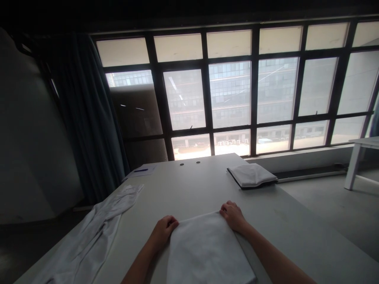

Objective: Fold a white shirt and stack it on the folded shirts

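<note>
A white folded cloth (207, 248) lies flat on the white table (177, 185) right in front of me. My left hand (164, 230) has its fingers curled at the cloth's far left corner. At the far right corner, my right hand (232, 216) pinches the edge with bent fingers. The near end of the cloth runs out of the bottom of the view. Whether the cloth is a garment or a plain sheet, I cannot tell.
Crumpled white fabric (97, 232) spreads along the table's left edge. A folded white and black stack (251, 174) sits at the right edge. Paper with a dark pen (141, 170) lies at the far left corner. Beyond stand windows, a blue curtain (89, 118) and another white table (355, 157).
</note>
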`<state>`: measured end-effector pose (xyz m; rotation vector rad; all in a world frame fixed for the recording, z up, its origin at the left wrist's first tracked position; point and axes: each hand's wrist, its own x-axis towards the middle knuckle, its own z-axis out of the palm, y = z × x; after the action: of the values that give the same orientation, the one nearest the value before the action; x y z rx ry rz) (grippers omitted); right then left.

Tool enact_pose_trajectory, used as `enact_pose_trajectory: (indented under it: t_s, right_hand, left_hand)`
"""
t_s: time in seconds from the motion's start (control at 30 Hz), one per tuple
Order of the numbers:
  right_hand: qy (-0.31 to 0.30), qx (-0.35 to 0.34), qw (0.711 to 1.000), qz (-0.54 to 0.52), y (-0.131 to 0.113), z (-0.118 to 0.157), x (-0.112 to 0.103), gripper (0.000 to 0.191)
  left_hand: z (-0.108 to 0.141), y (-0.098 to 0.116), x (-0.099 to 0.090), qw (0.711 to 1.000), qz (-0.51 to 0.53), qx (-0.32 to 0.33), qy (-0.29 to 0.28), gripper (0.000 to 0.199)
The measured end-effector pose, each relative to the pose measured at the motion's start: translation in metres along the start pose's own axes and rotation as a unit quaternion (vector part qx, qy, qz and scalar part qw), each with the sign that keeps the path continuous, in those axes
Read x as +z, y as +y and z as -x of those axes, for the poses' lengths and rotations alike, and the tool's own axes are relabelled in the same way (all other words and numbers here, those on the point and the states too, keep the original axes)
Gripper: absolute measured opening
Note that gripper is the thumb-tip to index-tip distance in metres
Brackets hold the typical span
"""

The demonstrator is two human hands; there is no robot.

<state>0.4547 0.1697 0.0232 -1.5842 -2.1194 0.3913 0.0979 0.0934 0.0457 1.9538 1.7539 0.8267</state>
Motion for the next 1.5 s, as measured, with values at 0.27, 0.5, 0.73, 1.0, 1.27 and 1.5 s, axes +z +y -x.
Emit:
enact_pose_trajectory:
  t_s: [0.27,0.5,0.73,1.0,1.27,1.5]
  right_hand:
    - [0.002,-0.021,1.000,-0.022,-0.001,0.006,-0.006,0.024]
    - [-0.003,-0.035,0.999,-0.038,-0.007,0.012,-0.009,0.026]
    - [-0.054,-0.067,0.996,-0.024,-0.015,0.016,-0.028,0.016]
    - [-0.054,-0.134,0.989,0.014,-0.072,0.039,-0.012,0.023]
    - [-0.013,-0.136,0.991,0.015,-0.083,0.052,0.004,0.023]
    - [-0.025,-0.153,0.988,-0.002,-0.078,0.051,0.005,0.021]
  left_hand:
    - [0.001,0.000,-0.001,1.000,-0.003,-0.003,0.005,0.040]
    - [0.000,0.002,0.002,1.000,-0.022,-0.006,-0.006,0.042]
    - [0.001,0.012,-0.011,0.994,-0.068,-0.025,-0.077,0.030]
    - [0.004,0.073,0.024,0.991,-0.075,0.063,-0.092,0.022]
    - [0.019,0.084,0.051,0.994,-0.081,0.067,-0.032,0.024]
    - [0.022,0.087,0.048,0.994,-0.083,0.068,-0.017,0.024]
